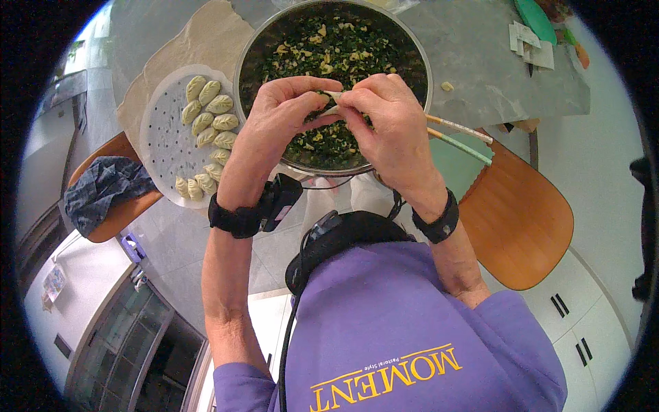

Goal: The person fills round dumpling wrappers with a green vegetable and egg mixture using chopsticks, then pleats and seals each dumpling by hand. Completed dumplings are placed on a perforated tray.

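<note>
Over a large metal bowl (427, 72), my left hand (281, 117) and my right hand (392, 127) meet at a small dumpling (333, 104). Its pale wrapper is folded around dark green filling. The left hand cradles it, with thumb and forefinger at its edge. On the other side, my right thumb and fingers pinch the wrapper's rim. Chopped greens with yellow bits, a dumpling filling (329, 58), lie in the bowl beneath both hands. To the left, several pleated dumplings (203, 123) rest on a round white perforated liner (163, 141).
Two chopsticks (461, 139) stick out at the bowl's right. A beige cloth (206, 38) lies under the liner on the grey table (480, 75). Wooden chairs stand at both sides, the left one (113, 223) with a dark cloth (106, 192) on it. Paper packets (532, 44) lie far right.
</note>
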Demonstrator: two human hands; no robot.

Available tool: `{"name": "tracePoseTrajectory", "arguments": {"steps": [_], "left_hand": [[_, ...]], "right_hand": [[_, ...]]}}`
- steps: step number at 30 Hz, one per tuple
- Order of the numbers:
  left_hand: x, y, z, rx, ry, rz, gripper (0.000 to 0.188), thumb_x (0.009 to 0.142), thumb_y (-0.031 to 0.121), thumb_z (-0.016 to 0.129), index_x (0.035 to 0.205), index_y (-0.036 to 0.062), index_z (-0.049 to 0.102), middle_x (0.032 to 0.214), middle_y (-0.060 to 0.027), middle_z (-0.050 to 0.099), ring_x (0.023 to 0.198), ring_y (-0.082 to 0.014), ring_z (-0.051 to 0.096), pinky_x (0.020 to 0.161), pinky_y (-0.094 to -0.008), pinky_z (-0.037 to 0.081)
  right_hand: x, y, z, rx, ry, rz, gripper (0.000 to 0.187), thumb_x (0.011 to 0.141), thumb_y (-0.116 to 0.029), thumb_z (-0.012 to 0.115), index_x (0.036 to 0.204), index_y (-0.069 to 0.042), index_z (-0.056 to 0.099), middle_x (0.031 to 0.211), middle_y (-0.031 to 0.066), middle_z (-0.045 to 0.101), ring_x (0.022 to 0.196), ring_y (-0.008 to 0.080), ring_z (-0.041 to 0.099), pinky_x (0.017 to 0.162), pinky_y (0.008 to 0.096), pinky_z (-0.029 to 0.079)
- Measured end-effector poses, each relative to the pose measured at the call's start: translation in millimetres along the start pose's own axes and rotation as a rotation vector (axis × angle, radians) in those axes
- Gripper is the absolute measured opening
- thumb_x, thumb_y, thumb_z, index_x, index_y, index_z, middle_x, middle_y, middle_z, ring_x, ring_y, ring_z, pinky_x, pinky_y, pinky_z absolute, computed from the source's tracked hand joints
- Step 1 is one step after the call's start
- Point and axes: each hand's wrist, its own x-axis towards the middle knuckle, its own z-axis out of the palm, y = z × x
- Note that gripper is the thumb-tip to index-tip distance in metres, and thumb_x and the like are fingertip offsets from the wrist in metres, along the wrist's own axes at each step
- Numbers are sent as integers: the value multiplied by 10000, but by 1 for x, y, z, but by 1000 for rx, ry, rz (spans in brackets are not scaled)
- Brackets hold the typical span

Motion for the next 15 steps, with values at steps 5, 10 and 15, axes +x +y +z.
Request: {"name": "tracePoseTrajectory", "arguments": {"steps": [5, 10, 15], "left_hand": [[-3, -3, -7, -118, -49, -4, 340, 898, 85, 453, 1154, -51, 632, 1005, -80, 611, 937, -116, 610, 907, -344, 563], [-4, -17, -15, 213, 64, 197, 295, 845, 93, 537, 1072, -19, 688, 969, -124, 625, 912, -207, 639, 898, -343, 545], [-4, -35, -10, 1197, 255, 560, 177, 810, 127, 646, 938, 20, 706, 1027, -144, 654, 975, -342, 609, 882, -381, 496]], "right_hand": [[-3, -2, 0, 347, 3, 242, 111, 783, -17, 662, 880, -62, 634, 893, 106, 612, 840, 307, 611, 719, 388, 493], [-7, -5, -14, 94, -51, 158, 128, 791, -10, 644, 908, -52, 612, 936, 118, 615, 866, 309, 625, 726, 397, 505], [-8, -4, -17, -163, -112, 59, 128, 797, -19, 635, 920, -45, 607, 936, 112, 616, 872, 308, 618, 727, 397, 511]]}}
